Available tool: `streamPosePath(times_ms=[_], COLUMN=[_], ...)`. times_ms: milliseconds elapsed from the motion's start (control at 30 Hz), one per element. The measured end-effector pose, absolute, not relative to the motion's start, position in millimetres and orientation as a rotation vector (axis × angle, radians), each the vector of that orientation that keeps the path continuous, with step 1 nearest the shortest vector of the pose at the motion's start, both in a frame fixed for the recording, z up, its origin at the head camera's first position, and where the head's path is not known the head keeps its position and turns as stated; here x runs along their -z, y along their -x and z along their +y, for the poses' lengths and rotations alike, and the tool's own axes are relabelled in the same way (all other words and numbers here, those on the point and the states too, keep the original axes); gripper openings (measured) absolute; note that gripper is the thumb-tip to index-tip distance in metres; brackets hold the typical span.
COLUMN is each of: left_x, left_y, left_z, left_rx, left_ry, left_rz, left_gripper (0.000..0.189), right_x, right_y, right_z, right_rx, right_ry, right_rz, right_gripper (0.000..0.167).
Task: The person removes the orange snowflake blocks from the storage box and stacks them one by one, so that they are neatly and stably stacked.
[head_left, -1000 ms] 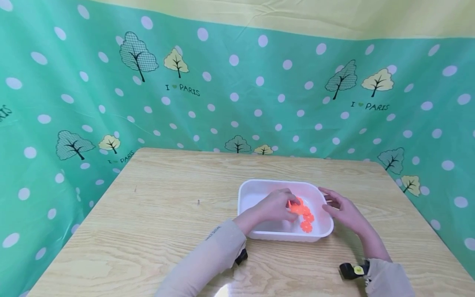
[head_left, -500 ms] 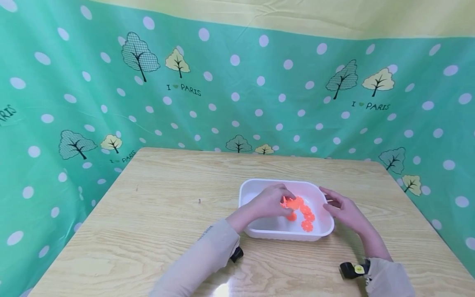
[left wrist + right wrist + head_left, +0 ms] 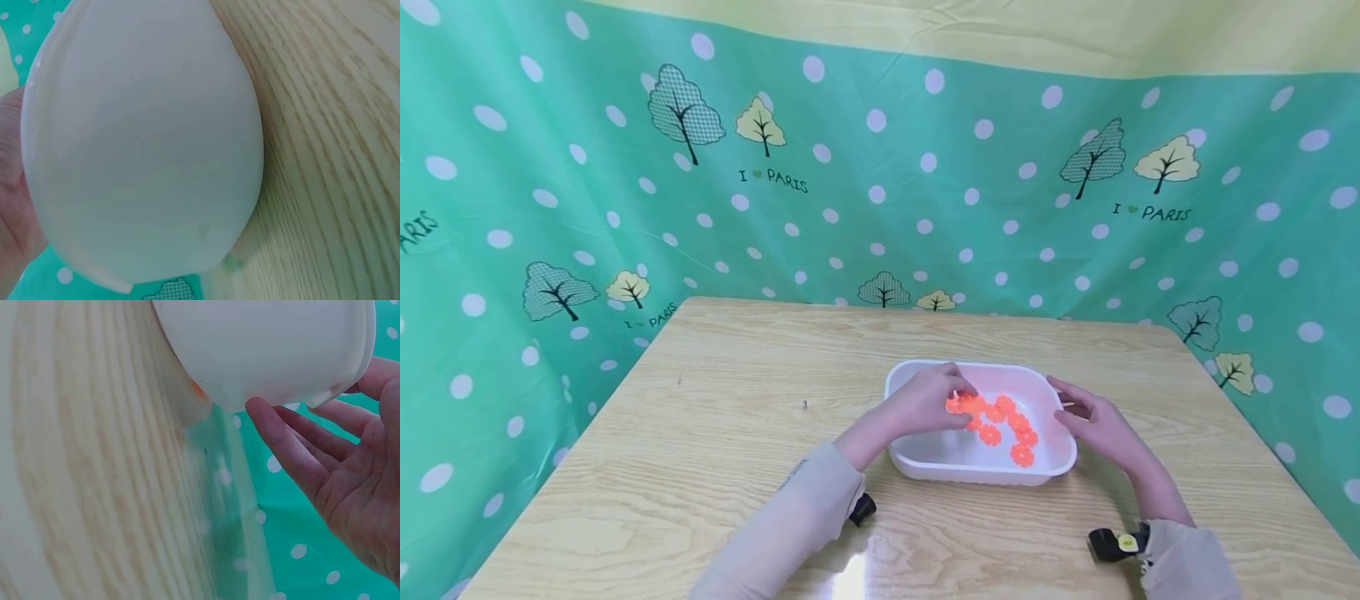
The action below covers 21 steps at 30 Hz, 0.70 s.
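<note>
We see the orange pieces (image 3: 990, 434) lying inside the white tub (image 3: 970, 477), which stands on the table (image 3: 737, 400) toward 4 o'clock from the middle of the head view. Taking the tub as our dial, the pieces run in a loose, partly overlapping band from about 10 o'clock, past 1, round to between 4 and 5.

They look thin, small and scalloped; we judge them light, fairly stiff and hard to break, though perhaps slick enough to slide over one another. A single piece is probably best pinched by its notched edge, while a bunch suits a loose gather of curled fingers. The tub seems to be light, smooth plastic, likely to skid if pushed, so its lip looks like the best place to steady it.

Our left hand (image 3: 917, 404) reaches in from 9 o'clock, its fingers and thumb curled round the pieces at 10 o'clock; how tightly they press, we cannot tell. Our right hand (image 3: 1093, 425) holds the rim at 3 o'clock, moderately spread, with the thumb at the lip and the fingers outside; the right wrist view shows one fingertip against the outer wall.
</note>
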<state>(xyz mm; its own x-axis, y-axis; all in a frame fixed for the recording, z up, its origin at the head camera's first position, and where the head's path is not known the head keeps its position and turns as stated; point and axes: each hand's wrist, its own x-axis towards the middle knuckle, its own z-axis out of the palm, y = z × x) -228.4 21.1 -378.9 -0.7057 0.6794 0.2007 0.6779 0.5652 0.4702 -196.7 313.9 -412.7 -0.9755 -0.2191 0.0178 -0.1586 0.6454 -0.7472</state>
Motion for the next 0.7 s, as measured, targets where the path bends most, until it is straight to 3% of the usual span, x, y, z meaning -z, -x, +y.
streamPosePath(times_ms=[700], left_x=[373], left_y=[231], left_z=[-24], left_rx=[-0.964], left_ry=[-1.09], left_rz=[2.751], left_gripper=[0.031], right_x=[412], right_y=[195], right_z=[314], right_rx=[1.248], right_ry=[0.334], right_rz=[2.793], right_gripper=[0.055])
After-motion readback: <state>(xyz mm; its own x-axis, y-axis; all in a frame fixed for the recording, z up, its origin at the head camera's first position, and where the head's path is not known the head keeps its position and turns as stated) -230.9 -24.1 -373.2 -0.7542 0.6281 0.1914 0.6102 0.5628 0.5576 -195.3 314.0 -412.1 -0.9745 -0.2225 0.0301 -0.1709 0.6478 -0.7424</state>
